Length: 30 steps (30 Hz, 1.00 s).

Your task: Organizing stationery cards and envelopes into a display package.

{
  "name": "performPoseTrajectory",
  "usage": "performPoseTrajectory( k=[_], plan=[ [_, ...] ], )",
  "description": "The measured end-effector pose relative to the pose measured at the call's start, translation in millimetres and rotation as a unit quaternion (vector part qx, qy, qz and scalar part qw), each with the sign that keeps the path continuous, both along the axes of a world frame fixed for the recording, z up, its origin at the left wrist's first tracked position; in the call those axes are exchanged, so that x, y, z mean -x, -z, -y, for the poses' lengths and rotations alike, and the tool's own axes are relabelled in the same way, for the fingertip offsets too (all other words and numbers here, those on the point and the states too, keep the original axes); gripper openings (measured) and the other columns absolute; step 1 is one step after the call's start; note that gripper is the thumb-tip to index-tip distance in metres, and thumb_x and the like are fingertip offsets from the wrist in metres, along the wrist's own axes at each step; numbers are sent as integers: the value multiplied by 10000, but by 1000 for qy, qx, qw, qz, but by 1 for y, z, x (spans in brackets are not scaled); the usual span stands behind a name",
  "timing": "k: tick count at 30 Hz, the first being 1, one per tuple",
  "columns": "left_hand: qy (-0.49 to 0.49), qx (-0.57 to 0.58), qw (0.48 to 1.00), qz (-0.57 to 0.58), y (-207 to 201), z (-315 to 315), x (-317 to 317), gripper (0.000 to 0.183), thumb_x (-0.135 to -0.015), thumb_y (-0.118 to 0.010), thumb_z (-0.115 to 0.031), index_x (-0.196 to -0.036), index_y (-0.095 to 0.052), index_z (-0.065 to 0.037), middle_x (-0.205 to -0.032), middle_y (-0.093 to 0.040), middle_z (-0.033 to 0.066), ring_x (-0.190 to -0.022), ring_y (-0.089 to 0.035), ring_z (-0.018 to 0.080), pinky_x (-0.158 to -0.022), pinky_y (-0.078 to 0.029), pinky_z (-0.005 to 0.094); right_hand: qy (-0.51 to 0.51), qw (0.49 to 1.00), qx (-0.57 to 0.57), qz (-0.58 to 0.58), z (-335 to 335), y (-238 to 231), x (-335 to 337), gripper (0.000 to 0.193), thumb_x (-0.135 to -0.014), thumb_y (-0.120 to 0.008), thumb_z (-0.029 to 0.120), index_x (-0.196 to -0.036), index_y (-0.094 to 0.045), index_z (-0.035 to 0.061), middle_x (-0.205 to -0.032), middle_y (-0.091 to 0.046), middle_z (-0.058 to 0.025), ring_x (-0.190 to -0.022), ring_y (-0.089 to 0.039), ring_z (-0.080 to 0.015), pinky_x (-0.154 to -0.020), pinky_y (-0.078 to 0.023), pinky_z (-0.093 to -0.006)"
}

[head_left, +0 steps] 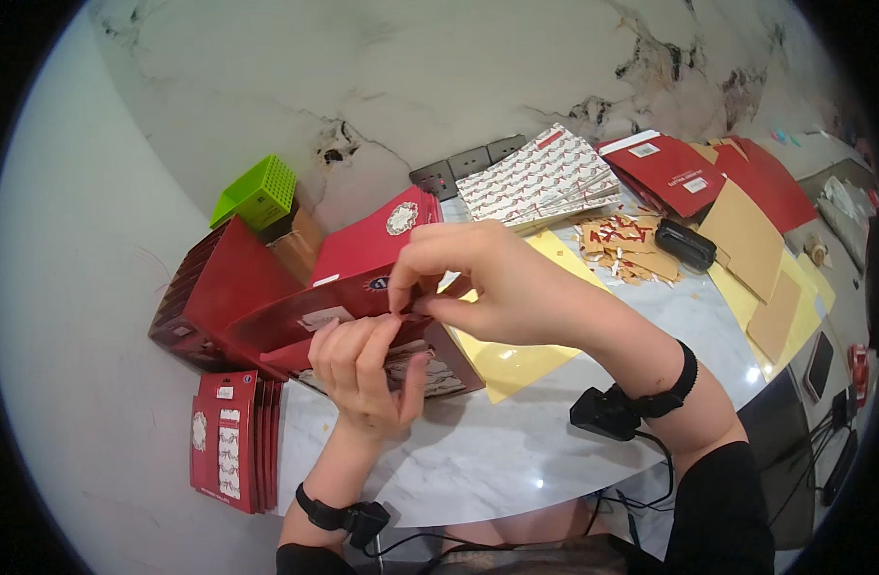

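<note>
- While the left hand (363, 369) is cupping the lower edge of a red envelope (363, 297) from below, its grip is closing on that envelope, fingers curled over the edge and thumb pointing down beside a patterned card (430, 374).
- The right hand (487, 278) is reaching in from the right, its grip pinching the envelope's flap edge between thumb and forefinger, just above the left fingers.
- The envelope is being held just above the desk (497, 450), over a loose heap of red envelopes (257, 297) at the left.
- A yellow sheet (516, 359) is lying under the right wrist, touching the heap's right side.
- A stack of red packs (233, 441) is sitting at the desk's near-left edge, just below the heap.
- A green basket (257, 192) is resting tilted behind the heap, against the wall.
- A fan of patterned sheets (545, 177) is lying at the back of the desk, with paper scraps (626, 249) and a black device (685, 244) just to its right.
- Brown sheets (746, 235) and more red envelopes (669, 172) are lying at the far right.
- Both wrists are wearing black bands; a small black unit (607, 412) is hanging at the right one.
</note>
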<state>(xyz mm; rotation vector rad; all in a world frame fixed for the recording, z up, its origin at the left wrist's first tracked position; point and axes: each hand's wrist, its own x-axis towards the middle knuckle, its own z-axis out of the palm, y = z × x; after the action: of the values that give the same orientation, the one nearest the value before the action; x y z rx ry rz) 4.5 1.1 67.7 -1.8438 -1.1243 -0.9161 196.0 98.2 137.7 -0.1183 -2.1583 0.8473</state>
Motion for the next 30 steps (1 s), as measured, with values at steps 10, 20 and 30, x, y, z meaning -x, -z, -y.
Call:
performPoseTrajectory(
  k=[10, 20, 30],
  plan=[
    [-7, -32, 998, 55, -11, 8, 24, 326, -768, -754, -198, -1074, -691, -104, -1028, -599, 44, -965, -540, 228, -983, -356, 448, 28, 997, -76, 16, 10, 0, -1, 142, -777, -699, -13, -918, -693, 0, -863, -567, -90, -830, -619, -224, -722, -550, -315],
    [1, -34, 998, 57, -14, 9, 33, 289, -733, -802, -249, -995, -736, -147, -923, -630, -28, -881, -549, 170, -1032, -322, 457, 55, 990, -126, -11, 10, 8, 8, 199, -720, -791, 7, -910, -748, 47, -868, -571, -71, -762, -593, -193, -648, -488, -302],
    [17, -21, 997, 70, -23, 12, 43, 259, -706, -819, -205, -946, -743, -145, -873, -641, -27, -835, -561, 165, -1089, -252, 473, 37, 991, -129, -15, 4, 8, 7, 180, -719, -802, 26, -890, -759, 59, -823, -567, -59, -719, -580, -176, -613, -455, -290]
  ],
)
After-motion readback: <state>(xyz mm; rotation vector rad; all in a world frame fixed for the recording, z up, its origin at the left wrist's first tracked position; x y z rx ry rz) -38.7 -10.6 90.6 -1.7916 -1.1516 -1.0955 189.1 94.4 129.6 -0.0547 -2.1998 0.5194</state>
